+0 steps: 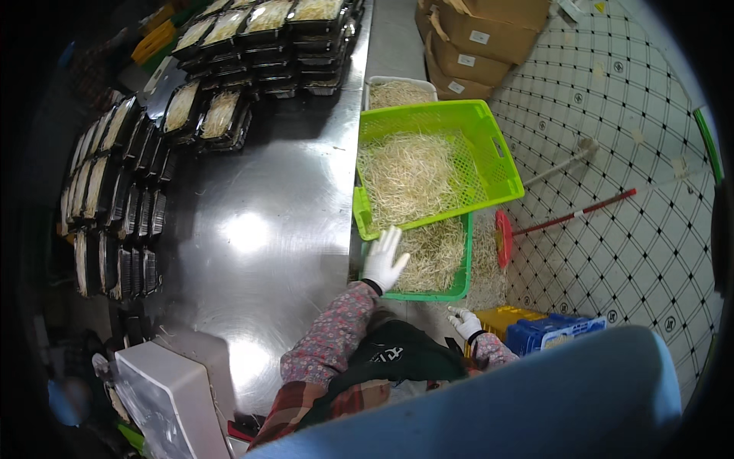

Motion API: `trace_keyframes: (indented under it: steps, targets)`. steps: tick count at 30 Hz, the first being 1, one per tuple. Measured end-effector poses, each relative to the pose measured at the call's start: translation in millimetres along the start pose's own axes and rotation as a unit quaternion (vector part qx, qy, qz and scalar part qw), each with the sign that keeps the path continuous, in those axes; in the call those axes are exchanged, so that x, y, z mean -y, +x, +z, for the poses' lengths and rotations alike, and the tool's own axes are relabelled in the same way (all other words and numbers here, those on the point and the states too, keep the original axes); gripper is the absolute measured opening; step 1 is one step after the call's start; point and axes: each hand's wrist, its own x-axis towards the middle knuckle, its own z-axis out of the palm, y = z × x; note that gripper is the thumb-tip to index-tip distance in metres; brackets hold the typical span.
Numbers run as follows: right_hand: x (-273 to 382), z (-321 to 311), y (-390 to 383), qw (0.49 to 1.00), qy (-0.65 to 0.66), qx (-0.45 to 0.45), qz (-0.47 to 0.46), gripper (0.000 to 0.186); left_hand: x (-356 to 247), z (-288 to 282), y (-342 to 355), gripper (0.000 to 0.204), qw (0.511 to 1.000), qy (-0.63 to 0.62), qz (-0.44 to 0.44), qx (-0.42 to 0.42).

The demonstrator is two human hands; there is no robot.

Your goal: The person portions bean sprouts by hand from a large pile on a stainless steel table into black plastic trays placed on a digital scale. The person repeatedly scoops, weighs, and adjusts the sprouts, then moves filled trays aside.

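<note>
My left hand, in a white glove, is open with its fingers spread at the near rim of a light green plastic basket. Pale bean sprouts are heaped in the basket's left part. Beneath it, and jutting out toward me, stands a darker green crate that also holds sprouts. Lower right, my right hand, gloved in white too, hangs beside a yellow crate. Its fingers are loosely bent and apart, with nothing visible in them.
A steel table lies to my left, bearing stacks of black trays filled with pale sprouts. Nearer stands a white box-shaped device. Cardboard boxes, a red-handled tool and a blue crate are on the right.
</note>
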Motion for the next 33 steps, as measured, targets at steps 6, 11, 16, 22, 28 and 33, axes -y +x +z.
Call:
trace_keyframes:
  steps: [6, 11, 16, 22, 28, 33]
  targets:
    - [-80.8, 18.0, -46.8, 0.991, 0.080, -0.008, 0.105, 0.037, -7.4, 90.1, -143.3, 0.062, 0.938, -0.076, 0.015, 0.337]
    - [-146.0, 37.0, -99.5, 0.971, -0.037, 0.112, 0.210, 0.043, 13.0, 72.5, -242.4, 0.058, 0.932, -0.079, -0.226, 0.274]
    - [-145.5, 41.0, -67.5, 0.983, -0.016, 0.071, 0.171, 0.050, 5.8, 70.5, -290.7, 0.048, 0.926, -0.180, -0.307, 0.121]
    - [-106.4, 40.4, 41.9, 0.981, 0.149, -0.035, 0.115, 0.058, 13.2, 99.5, -299.3, 0.059, 0.857, -0.356, -0.372, 0.001]
    - [-112.9, -25.7, 113.7, 0.967, 0.189, -0.172, 0.025, 0.068, 9.8, 81.4, -190.2, 0.079, 0.759, -0.430, -0.481, -0.089]
    - [-105.0, -167.1, 225.4, 0.936, 0.052, -0.349, -0.005, 0.081, 21.3, 72.6, -75.4, 0.091, 0.787, -0.374, -0.441, -0.214]
